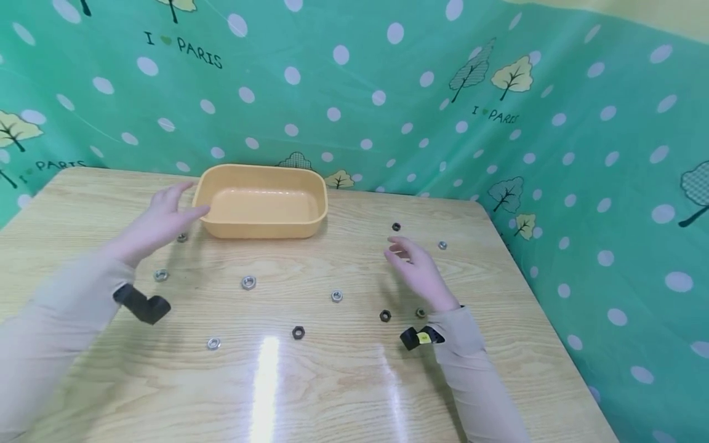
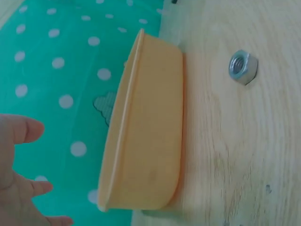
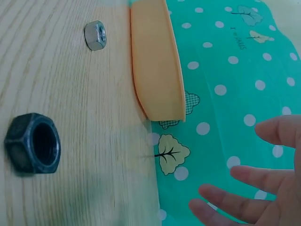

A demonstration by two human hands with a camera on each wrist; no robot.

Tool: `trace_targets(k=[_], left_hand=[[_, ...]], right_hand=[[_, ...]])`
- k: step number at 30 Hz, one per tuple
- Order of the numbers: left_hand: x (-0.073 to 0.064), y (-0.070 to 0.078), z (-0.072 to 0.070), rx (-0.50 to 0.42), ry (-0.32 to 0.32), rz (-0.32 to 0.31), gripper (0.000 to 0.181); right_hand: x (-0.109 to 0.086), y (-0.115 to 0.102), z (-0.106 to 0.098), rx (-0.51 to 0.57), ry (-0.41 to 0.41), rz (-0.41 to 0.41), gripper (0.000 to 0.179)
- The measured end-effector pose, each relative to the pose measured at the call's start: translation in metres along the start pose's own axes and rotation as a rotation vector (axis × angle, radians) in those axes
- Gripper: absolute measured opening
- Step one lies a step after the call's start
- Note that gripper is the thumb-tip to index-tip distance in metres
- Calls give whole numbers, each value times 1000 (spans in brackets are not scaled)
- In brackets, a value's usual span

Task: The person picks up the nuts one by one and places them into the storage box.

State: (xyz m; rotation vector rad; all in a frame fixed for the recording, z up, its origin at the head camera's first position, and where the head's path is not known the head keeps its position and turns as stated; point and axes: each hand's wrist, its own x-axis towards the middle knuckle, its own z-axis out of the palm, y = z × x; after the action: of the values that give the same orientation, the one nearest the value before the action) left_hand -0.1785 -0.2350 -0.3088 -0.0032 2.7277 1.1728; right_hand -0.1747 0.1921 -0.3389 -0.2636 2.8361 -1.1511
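Container [image 1: 260, 231], pale orange, round-cornered

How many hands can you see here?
2: the left hand by the left end of the yellow bin, the right hand over the right side of the table.

Plastic, metal, wood grain, cloth
The plastic tub [image 1: 263, 231] looks smooth, faintly glossy. Before it and to its right: shiny silvery metal hex nuts [image 2: 250, 69], duller black hex nuts [image 3: 20, 145]; beneath it, a glossy wood-grained desk [image 1: 332, 381]; behind it, a faintly creased cloth-like sheet [image 1: 354, 111].
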Motion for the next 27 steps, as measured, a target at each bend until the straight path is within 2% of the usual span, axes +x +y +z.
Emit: trace_targets(k=[4, 8, 13, 16, 22, 25, 27], left_hand=[[15, -10, -7, -76, -57, -31, 83], [30, -19, -11, -191, -119, -51, 81], [42, -28, -11, -263, -176, -77, 79], [47, -32, -8, -315, -185, -97, 79], [53, -37, 0, -417, -174, -116, 73], [54, -38, 4, -419, -164, -110, 71], [55, -39, 5, -412, -156, -110, 72]], right_hand=[[1, 4, 0, 25, -22, 33, 56], [2, 8, 0, 27, -25, 47, 59], [2, 13, -2, 42, -43, 64, 58], [2, 19, -7, 112, -67, 82, 55], [8, 36, -21, 370, -162, 145, 52], [12, 45, -28, 414, -175, 165, 50], [12, 50, -32, 396, -171, 173, 50]])
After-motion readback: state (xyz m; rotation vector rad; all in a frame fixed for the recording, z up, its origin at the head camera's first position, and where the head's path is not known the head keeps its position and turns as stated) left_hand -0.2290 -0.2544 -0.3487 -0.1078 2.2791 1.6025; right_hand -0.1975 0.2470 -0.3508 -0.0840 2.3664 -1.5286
